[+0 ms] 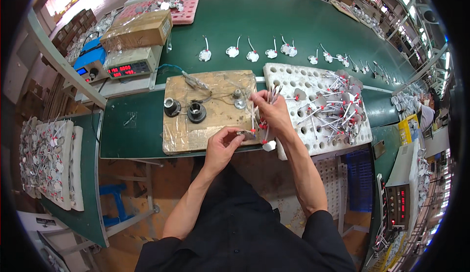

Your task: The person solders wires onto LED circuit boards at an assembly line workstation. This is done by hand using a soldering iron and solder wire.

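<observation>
1. A person's left hand (223, 147) pinches a small disc (247, 134) between thumb and fingertips, over the near right corner of a cardboard-covered board (205, 136).
2. The right hand (274, 110), just beyond, grips a bundle of wires (276, 92); what else lies under its curled fingers, I cannot tell from here.
3. To its right, a white foam tray (273, 69) carries a heap of wired discs (343, 104).
4. Two black sockets (197, 116) stand on the board's left side; on the far side of the green table (235, 12), loose discs (232, 52) lie in a row.

Plastic tube (253, 119), matt foam tray (270, 71)
</observation>
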The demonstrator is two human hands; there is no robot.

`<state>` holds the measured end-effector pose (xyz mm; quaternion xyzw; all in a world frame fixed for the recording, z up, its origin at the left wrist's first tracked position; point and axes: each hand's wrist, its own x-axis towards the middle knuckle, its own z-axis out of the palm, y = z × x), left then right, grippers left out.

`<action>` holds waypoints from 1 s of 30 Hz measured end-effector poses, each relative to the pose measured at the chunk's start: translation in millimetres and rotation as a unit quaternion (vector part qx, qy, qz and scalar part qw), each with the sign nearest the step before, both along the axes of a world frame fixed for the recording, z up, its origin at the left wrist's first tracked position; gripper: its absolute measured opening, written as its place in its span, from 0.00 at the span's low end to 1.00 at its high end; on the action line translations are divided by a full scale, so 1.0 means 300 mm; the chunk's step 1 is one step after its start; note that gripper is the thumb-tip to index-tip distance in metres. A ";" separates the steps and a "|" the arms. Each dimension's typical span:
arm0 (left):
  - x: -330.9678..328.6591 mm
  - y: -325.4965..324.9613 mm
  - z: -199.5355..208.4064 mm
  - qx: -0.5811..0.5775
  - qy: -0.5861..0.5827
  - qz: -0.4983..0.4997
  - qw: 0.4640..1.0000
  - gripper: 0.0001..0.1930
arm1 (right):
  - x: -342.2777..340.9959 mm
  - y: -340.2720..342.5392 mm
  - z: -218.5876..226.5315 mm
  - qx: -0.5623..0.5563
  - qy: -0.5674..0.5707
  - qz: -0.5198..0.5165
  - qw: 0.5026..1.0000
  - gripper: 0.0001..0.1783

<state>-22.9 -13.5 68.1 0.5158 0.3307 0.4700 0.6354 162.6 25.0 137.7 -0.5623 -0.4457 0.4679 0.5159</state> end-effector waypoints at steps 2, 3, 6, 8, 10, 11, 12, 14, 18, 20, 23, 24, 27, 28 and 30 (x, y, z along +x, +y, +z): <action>0.001 -0.008 -0.003 0.033 0.035 0.006 0.999 0.10 | 0.001 0.002 -0.006 0.021 0.026 -0.013 0.999 0.13; 0.005 -0.014 0.009 -0.010 0.007 0.003 1.000 0.09 | 0.002 0.004 -0.013 0.018 0.026 -0.013 0.999 0.13; -0.008 -0.020 0.003 -0.078 -0.030 0.016 0.996 0.07 | -0.020 0.009 -0.018 0.072 0.024 -0.047 0.996 0.13; -0.013 -0.025 -0.006 -0.100 -0.041 0.028 0.994 0.06 | -0.032 -0.004 -0.004 0.058 -0.026 -0.086 0.994 0.14; 0.001 -0.038 -0.009 -0.137 -0.053 0.060 0.987 0.07 | -0.029 0.012 -0.043 0.104 -0.090 -0.092 0.986 0.14; 0.008 -0.050 -0.010 -0.136 -0.053 0.062 0.987 0.07 | -0.036 0.015 -0.046 0.126 -0.135 -0.096 0.978 0.14; 0.014 -0.064 -0.012 -0.150 -0.056 0.055 0.986 0.08 | -0.041 0.020 -0.050 0.148 -0.181 -0.100 0.967 0.14; 0.017 -0.075 -0.010 -0.162 -0.060 0.051 0.984 0.08 | -0.033 0.036 -0.069 0.160 -0.175 -0.085 0.968 0.13; 0.009 -0.061 0.012 -0.135 -0.006 -0.023 0.991 0.10 | -0.002 0.066 -0.081 0.132 -0.234 -0.039 0.962 0.13; -0.007 -0.034 0.038 0.039 0.224 0.061 0.972 0.13 | 0.004 0.075 -0.083 0.132 -0.235 -0.036 0.962 0.13; -0.010 0.078 0.073 0.071 0.202 0.119 0.970 0.15 | -0.017 0.070 -0.056 0.091 -0.282 -0.002 0.955 0.12; 0.000 0.122 0.086 0.095 0.148 0.137 0.975 0.15 | -0.013 0.068 -0.057 0.104 -0.284 0.003 0.953 0.12; 0.038 0.251 0.132 0.139 0.141 0.143 0.970 0.14 | -0.021 0.057 -0.043 0.097 -0.285 0.015 0.953 0.12; 0.045 0.276 0.141 0.139 0.140 0.147 0.969 0.14 | -0.026 0.051 -0.038 0.075 -0.283 0.019 0.956 0.12; 0.067 0.324 0.134 0.091 0.080 0.072 0.990 0.11 | -0.030 0.042 -0.037 0.095 -0.290 0.022 0.952 0.12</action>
